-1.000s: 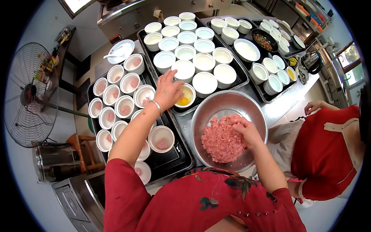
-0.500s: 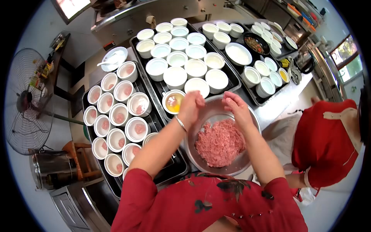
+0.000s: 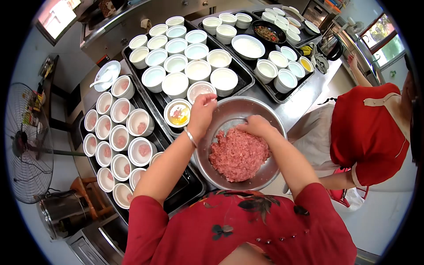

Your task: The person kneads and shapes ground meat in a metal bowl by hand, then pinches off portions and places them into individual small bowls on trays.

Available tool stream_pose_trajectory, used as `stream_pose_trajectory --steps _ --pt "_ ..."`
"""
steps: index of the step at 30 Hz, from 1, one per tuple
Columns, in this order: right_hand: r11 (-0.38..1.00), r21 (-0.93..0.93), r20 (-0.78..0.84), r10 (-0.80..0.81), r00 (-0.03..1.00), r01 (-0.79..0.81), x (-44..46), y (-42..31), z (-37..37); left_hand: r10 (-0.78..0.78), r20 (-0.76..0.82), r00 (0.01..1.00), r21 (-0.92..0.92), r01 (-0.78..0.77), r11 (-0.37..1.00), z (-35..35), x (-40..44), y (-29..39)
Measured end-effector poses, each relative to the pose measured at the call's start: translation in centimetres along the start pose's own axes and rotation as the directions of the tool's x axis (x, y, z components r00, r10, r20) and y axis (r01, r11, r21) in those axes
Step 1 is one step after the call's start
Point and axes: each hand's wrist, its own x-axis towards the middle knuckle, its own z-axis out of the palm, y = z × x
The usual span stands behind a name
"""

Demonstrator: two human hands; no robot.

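Note:
Pink minced meat lies in a wide steel bowl. My right hand reaches into the bowl at the top edge of the meat, its fingertips hidden. My left hand, wearing a bangle, is closed at the bowl's upper left rim; whatever it may hold is too small to make out. Just left of it, a white cup contains yolk and a bit of meat. Above the hand, another white cup shows something pinkish inside.
A left tray holds several cups with meat. The middle tray bears several white cups. Farther right are a black bowl and a white bowl. A co-worker in red stands at the right.
The view has shifted, moving the trays left and down in the picture. My left hand left the yolk cup for the bowl's rim; meat now shows in that cup. My right hand is back in the bowl.

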Motion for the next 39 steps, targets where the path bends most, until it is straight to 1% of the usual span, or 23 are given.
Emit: stream_pose_trajectory --steps 3,6,10,12,14,15,16,17,19,20,21,22,24,26,27,28,30,31,32,34,35,36,39 --pt "0.984 -0.174 0.078 -0.035 0.996 0.048 0.6 -3.7 -0.2 -0.050 0.055 0.997 -0.127 0.056 0.990 0.5 -3.1 1.1" --pt "0.992 -0.092 0.135 -0.076 0.988 0.088 -0.1 -6.6 -0.1 -0.125 0.081 0.989 -0.174 0.138 0.975 0.3 -4.6 1.0" --pt "0.956 -0.185 0.310 -0.164 0.936 0.229 0.0 -7.6 2.3 -0.179 0.123 0.976 -0.258 0.205 0.944 -0.1 -5.0 0.0" --pt "0.924 -0.220 0.299 -0.242 0.923 0.313 -1.5 -7.2 1.9 -0.234 0.087 0.968 -0.313 0.249 0.916 -0.8 -4.7 0.8" --pt "0.860 -0.091 0.199 -0.478 0.856 0.502 -2.6 -5.4 1.3 -0.269 0.047 0.962 -0.474 0.258 0.842 -2.4 -3.7 1.0" --pt "0.872 0.003 0.131 -0.486 0.864 0.490 -3.7 -4.8 0.7 -0.273 -0.012 0.962 -0.493 0.232 0.839 -3.8 -2.6 0.8" --pt "0.874 0.100 0.066 -0.482 0.873 0.475 -4.7 -4.0 0.3 -0.246 -0.080 0.966 -0.421 0.191 0.887 -5.3 -1.9 0.6" --pt "0.871 0.105 0.069 -0.487 0.871 0.479 -4.8 -2.2 0.9 -0.070 -0.190 0.979 -0.127 0.047 0.991 -7.1 -0.9 -0.9" --pt "0.690 0.669 -0.057 -0.323 0.945 0.276 -4.2 1.0 2.5 0.278 -0.247 0.928 0.394 -0.166 0.904 -7.4 -0.9 -1.2" --pt "0.689 0.670 -0.061 -0.322 0.945 0.278 -4.7 0.7 2.0 0.419 -0.253 0.872 0.587 -0.206 0.783 -6.6 -1.6 -0.2" --pt "0.409 0.900 -0.038 -0.263 0.964 0.148 -5.8 0.0 1.2 0.184 -0.199 0.963 0.240 -0.134 0.961 -4.5 -2.9 1.1" --pt "0.063 0.998 0.005 -0.213 0.977 0.009 -7.0 -0.8 0.4 -0.029 -0.051 0.998 -0.125 0.023 0.992 -2.4 -4.0 1.4" --pt "-0.037 0.999 -0.046 -0.268 0.962 0.038 -8.2 -2.4 -0.2 -0.318 0.218 0.923 -0.600 0.384 0.702 0.9 -5.1 -0.8" --pt "0.262 0.950 -0.033 -0.463 0.886 0.173 -8.5 -3.1 -0.6 -0.272 0.650 0.709 -0.628 0.704 0.333 2.2 -6.4 -0.8" --pt "0.384 0.852 -0.158 -0.460 0.874 0.357 -8.5 -3.4 -0.5 -0.275 0.680 0.680 -0.578 0.728 0.370 3.2 -6.7 -0.9" --pt "0.386 0.850 -0.164 -0.453 0.876 0.359 -8.7 -3.5 -0.5 -0.271 0.686 0.675 -0.572 0.731 0.371 3.7 -7.0 -1.0" --pt "0.684 0.489 -0.402 -0.375 0.835 0.542 -9.2 -3.7 -0.4 -0.335 0.545 0.768 -0.725 0.633 0.272 4.3 -7.7 -1.0" --pt "0.712 0.384 -0.481 -0.389 0.786 0.588 -9.6 -3.9 -0.2 -0.352 0.515 0.782 -0.746 0.611 0.266 4.4 -7.7 -1.9" --pt "0.714 0.383 -0.488 -0.381 0.785 0.585 -9.4 -3.7 0.3 -0.350 0.523 0.777 -0.739 0.618 0.269 4.4 -7.9 -2.6" --pt "0.822 0.090 -0.555 -0.428 0.713 0.563 -8.6 -2.8 1.4 -0.258 0.495 0.830 -0.621 0.546 0.563 4.8 -8.3 -3.2" --pt "0.842 0.056 -0.561 -0.418 0.714 0.537 -8.8 -2.7 1.3 -0.287 0.494 0.820 -0.540 0.549 0.638 5.0 -8.8 -1.7" --pt "0.853 0.055 -0.582 -0.395 0.711 0.519 -9.1 -2.8 0.9 -0.279 0.520 0.807 -0.521 0.559 0.645 4.9 -8.9 -1.6" --pt "0.850 0.266 -0.402 -0.331 0.854 0.455 -10.1 -3.0 -0.1 -0.300 0.529 0.794 -0.529 0.584 0.616 4.0 -9.1 -1.7"
